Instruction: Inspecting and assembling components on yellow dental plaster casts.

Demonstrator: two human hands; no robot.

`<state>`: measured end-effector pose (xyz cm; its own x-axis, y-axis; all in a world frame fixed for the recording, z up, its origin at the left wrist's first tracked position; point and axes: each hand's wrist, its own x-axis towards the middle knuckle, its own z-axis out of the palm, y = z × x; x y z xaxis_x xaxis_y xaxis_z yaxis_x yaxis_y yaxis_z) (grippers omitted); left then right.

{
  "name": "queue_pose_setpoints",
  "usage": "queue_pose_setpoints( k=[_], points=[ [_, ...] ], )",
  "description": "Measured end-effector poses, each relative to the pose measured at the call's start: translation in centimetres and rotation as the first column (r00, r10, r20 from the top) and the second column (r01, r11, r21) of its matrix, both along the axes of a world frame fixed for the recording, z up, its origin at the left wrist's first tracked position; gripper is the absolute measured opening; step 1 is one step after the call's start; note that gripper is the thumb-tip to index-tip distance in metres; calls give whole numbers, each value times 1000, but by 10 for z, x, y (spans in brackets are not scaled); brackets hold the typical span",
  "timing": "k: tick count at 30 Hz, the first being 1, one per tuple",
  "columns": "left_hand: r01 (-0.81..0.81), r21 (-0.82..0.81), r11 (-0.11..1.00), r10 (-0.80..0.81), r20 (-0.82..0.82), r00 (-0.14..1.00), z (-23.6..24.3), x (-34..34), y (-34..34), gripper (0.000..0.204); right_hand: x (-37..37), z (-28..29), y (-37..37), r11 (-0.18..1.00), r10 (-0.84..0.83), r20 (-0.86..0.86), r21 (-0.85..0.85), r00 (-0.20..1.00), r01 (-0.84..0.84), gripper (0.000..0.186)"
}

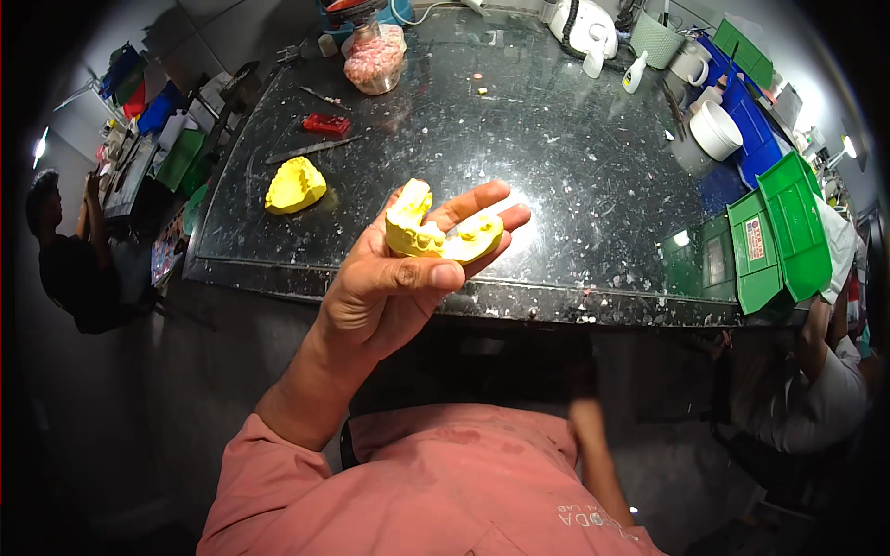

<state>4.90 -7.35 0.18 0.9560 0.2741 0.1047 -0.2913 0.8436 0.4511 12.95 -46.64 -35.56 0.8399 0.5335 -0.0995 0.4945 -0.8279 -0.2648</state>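
Note:
My left hand (394, 278) is raised over the near edge of the dark worktable, with thumb and fingers closed around a horseshoe-shaped yellow plaster dental cast (419, 236). Tooth shapes show along its curved ridge. A second yellow dental cast (297, 185) lies on the table to the left, beyond my hand. My right forearm (598, 454) hangs at my side, below the table's front edge. The right hand at its end is lost in dark shadow and blur, so its fingers cannot be made out.
Behind the second cast lie a knife-like tool (313, 150) and a red block-shaped object (326, 124). A container of pink material (374, 65) stands at the back left. Green bins (795, 227) and a white tub (715, 130) line the right. People (79, 250) work on either side.

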Motion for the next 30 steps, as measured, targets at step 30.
queue_pose_setpoints(
  k=[30],
  points=[
    [243,739,-629,497,141,856,-4,54,57,85,206,355,328,594,679,-258,743,687,-308,24]
  ],
)
